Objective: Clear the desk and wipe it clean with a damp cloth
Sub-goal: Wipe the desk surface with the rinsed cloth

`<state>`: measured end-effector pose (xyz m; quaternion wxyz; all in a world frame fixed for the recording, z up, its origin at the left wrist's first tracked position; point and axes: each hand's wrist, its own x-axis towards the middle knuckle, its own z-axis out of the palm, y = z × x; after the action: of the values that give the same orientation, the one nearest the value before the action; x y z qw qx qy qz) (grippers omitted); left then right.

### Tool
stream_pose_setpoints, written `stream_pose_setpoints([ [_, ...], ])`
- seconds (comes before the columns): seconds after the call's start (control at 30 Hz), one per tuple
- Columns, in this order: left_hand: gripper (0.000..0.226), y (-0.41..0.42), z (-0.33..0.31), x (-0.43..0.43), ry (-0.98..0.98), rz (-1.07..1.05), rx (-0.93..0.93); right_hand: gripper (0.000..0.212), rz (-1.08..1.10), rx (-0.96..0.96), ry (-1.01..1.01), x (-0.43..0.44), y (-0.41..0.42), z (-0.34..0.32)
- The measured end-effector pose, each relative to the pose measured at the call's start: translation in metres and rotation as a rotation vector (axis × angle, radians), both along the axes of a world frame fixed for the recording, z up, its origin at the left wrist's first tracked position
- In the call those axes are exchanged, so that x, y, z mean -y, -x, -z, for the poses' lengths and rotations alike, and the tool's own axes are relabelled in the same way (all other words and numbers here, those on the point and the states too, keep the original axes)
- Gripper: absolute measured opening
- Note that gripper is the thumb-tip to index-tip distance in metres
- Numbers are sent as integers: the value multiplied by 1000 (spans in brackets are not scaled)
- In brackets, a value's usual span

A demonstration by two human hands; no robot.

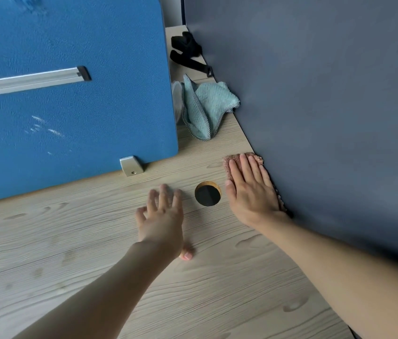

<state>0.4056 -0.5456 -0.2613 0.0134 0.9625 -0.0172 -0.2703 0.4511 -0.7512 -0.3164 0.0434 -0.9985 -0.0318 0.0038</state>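
Pressing flat on the pinkish-brown textured cloth (227, 159), the straight fingers (243, 165) of the right hand (251, 192) are grasping nothing. They are lying released on top of it, pinning it to the pale wood-grain surface (70, 253) right against the foot of the grey partition wall (327, 118). The cloth is showing only past the fingertips and along the outer edge of the palm. The left hand (162, 216) is spread open and holding nothing, its fingers (163, 192) blurred and its thumb touching the surface; I cannot tell whether the palm is resting or hovering.

Between the two hands, the round cable hole with a tan rim (207, 193) is sitting just beside the right thumb. A stroke drawn leftward is risking a corner of the cloth catching on that rim or dropping in, since only flat pressure is holding it. Pushing along the wall could be bunching the cloth into the seam and leaving a strip unwiped.

Further back, a crumpled teal cloth with a checked border (205, 111), a white round object (177, 99) half hidden behind the blue felt divider (70, 94), and a black strap (188, 52) are lying on the surface, so clearing looks unfinished. Wiping forward may be shoving them into the corner or wetting them. The divider's metal foot bracket (131, 165) could be snagging the cloth too.
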Motion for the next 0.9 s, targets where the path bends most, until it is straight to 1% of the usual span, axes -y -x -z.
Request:
stream_pose_setpoints([
  [0.1, 125, 0, -1, 0, -9, 2, -7, 73, 40, -21, -38, -2, -30, -3],
  [0.17, 126, 1, 0, 0, -6, -9, -8, 65, 81, -57, -17, -6, -45, -1],
  [0.23, 125, 1, 0, 0, 5, -20, -12, 66, 84, -52, 5, -14, -43, -2],
  [0.3, 124, 1, 0, 1, 4, -24, -7, 74, 16, -14, 10, -19, -29, -2],
  [0.4, 121, 2, -1, 1, 6, -19, -15, 78, -72, -54, -5, -14, -27, -3],
  [0.47, 121, 2, -2, 1, 12, -29, -5, 75, -63, -50, -13, -16, -47, -5],
  [0.57, 119, 2, -4, 2, 17, -33, -13, 62, 23, -65, -2, -24, -67, -6],
  [0.63, 120, 2, -7, 3, 11, -32, -34, 61, -54, -76, -3, -31, -58, -6],
  [0.7, 123, 2, -9, 4, 5, -26, -42, 68, -219, -75, 4, -31, -43, -6],
  [0.77, 124, 2, -11, 5, -8, -24, -53, 72, -300, -88, 5, -24, -41, -5],
  [0.83, 121, 0, -10, 6, -8, -22, -56, 72, -289, -88, -10, -22, -55, -6],
  [0.9, 123, 0, -9, 6, -14, -21, -47, 74, -214, -78, -19, -25, -65, -5],
])
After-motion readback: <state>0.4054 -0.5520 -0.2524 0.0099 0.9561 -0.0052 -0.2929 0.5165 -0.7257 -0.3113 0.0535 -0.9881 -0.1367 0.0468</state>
